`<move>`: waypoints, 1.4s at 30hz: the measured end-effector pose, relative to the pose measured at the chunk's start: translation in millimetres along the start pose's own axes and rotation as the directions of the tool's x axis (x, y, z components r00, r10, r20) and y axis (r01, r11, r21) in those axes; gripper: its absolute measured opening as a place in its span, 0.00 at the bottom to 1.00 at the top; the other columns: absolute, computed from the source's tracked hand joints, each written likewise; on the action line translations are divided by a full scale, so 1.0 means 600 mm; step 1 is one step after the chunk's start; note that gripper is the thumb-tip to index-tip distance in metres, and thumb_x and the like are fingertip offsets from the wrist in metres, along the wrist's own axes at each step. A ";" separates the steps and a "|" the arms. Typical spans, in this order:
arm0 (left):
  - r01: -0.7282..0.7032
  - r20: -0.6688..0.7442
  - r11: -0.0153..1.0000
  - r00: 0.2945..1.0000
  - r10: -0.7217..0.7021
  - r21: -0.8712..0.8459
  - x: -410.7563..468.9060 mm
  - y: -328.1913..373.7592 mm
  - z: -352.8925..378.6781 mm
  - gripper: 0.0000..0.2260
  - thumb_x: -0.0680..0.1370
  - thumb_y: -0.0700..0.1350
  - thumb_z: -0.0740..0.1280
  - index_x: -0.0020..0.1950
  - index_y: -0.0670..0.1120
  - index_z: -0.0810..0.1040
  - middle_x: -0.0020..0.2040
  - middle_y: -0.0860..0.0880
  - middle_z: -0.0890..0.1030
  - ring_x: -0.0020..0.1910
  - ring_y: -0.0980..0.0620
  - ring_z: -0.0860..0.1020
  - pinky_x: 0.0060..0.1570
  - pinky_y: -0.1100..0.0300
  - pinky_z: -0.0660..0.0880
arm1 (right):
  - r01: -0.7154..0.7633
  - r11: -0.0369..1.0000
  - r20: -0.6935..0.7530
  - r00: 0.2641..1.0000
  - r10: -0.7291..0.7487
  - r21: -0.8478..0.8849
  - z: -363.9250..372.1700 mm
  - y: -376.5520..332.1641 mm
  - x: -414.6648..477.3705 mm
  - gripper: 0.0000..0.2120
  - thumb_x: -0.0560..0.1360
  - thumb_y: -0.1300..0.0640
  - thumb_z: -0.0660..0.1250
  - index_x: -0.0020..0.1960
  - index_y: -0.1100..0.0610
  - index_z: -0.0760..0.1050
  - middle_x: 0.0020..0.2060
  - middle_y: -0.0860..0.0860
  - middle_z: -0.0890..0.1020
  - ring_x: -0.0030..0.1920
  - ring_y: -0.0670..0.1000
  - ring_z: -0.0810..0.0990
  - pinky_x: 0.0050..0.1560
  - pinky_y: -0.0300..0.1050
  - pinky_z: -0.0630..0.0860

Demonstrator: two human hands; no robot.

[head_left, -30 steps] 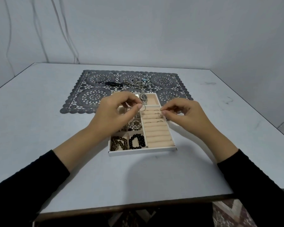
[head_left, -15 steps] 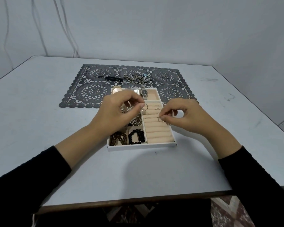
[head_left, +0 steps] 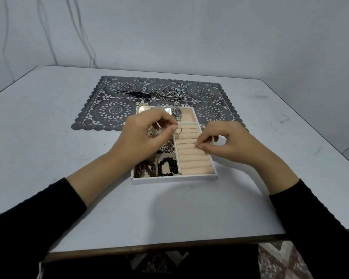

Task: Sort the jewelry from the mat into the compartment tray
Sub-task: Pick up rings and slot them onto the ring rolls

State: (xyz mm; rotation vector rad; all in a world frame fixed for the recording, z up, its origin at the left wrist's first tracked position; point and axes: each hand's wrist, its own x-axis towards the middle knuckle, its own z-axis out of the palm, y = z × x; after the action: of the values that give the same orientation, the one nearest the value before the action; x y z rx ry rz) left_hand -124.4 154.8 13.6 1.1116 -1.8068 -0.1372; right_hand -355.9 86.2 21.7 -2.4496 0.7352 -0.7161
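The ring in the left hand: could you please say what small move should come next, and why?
Probably lower the ring, pinched by the left hand, into a free slot of the ring rolls; it hovers over their left edge.

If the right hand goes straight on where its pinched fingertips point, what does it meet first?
Probably the beige ring rolls in the compartment tray, directly below-left of the fingertips of the right hand; whether they touch is unclear.

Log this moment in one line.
left hand: pinches ring over tray | right hand: pinching at ring rolls, item too small to tell | mat: chains left to sort
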 end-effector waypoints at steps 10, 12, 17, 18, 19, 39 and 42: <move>0.002 0.009 1.000 1.000 -0.002 0.019 0.000 -0.002 0.001 0.04 0.76 0.40 0.71 0.49 0.43 0.81 0.43 0.53 0.82 0.43 0.56 0.79 0.43 0.58 0.77 | -0.221 0.963 0.051 0.975 0.216 0.152 -0.007 0.002 0.004 0.04 0.71 0.57 0.74 0.46 0.52 0.84 0.40 0.47 0.83 0.40 0.44 0.78 0.46 0.39 0.75; 0.002 0.009 1.000 1.000 -0.002 0.024 0.000 -0.002 0.001 0.04 0.76 0.40 0.71 0.49 0.43 0.81 0.43 0.53 0.82 0.43 0.57 0.79 0.43 0.59 0.77 | -0.237 0.957 0.063 0.971 0.229 0.168 -0.008 0.001 0.005 0.04 0.71 0.57 0.75 0.46 0.52 0.84 0.40 0.47 0.83 0.40 0.44 0.78 0.46 0.39 0.75; 0.007 0.009 1.000 1.000 -0.007 0.030 0.000 -0.003 0.001 0.04 0.76 0.40 0.71 0.49 0.43 0.82 0.43 0.53 0.81 0.43 0.57 0.79 0.44 0.60 0.76 | -0.267 0.937 0.103 0.963 0.250 0.224 -0.009 -0.002 0.008 0.05 0.70 0.59 0.76 0.45 0.54 0.84 0.37 0.48 0.82 0.37 0.44 0.75 0.42 0.35 0.73; 0.010 0.008 1.000 1.000 -0.010 0.029 0.000 -0.003 0.001 0.03 0.76 0.40 0.71 0.49 0.43 0.82 0.43 0.53 0.81 0.43 0.57 0.79 0.44 0.61 0.76 | -0.275 0.933 0.113 0.960 0.254 0.234 -0.009 -0.004 0.009 0.05 0.70 0.59 0.76 0.45 0.55 0.84 0.35 0.48 0.81 0.36 0.44 0.75 0.41 0.34 0.73; 0.011 0.009 1.000 1.000 -0.012 0.027 0.000 -0.003 0.001 0.04 0.76 0.40 0.71 0.49 0.43 0.82 0.43 0.53 0.81 0.43 0.57 0.79 0.44 0.61 0.76 | -0.284 0.927 0.125 0.957 0.261 0.243 -0.010 -0.005 0.011 0.05 0.69 0.60 0.76 0.45 0.55 0.84 0.34 0.47 0.81 0.35 0.44 0.74 0.40 0.33 0.72; 0.032 0.158 0.998 0.987 -0.040 0.056 0.006 0.000 0.008 0.03 0.76 0.42 0.72 0.49 0.46 0.82 0.43 0.56 0.83 0.45 0.58 0.80 0.46 0.62 0.77 | -0.438 0.895 -0.370 0.821 0.435 0.082 0.013 0.064 0.028 0.09 0.77 0.52 0.65 0.55 0.49 0.80 0.48 0.42 0.82 0.50 0.43 0.79 0.56 0.43 0.76; -0.012 0.207 0.995 0.978 -0.008 0.095 0.008 -0.002 0.010 0.03 0.76 0.43 0.71 0.49 0.46 0.82 0.44 0.56 0.82 0.46 0.58 0.80 0.47 0.58 0.78 | -0.475 0.873 -0.310 0.852 0.423 -0.113 0.019 0.070 0.028 0.17 0.78 0.51 0.63 0.66 0.53 0.74 0.61 0.49 0.79 0.61 0.49 0.75 0.59 0.35 0.66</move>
State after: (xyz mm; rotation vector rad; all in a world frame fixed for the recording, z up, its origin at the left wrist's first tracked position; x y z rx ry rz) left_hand -129.2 148.5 13.1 1.1993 -2.0169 -0.1724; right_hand -352.1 48.2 -5.2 -2.2159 1.4904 -0.8342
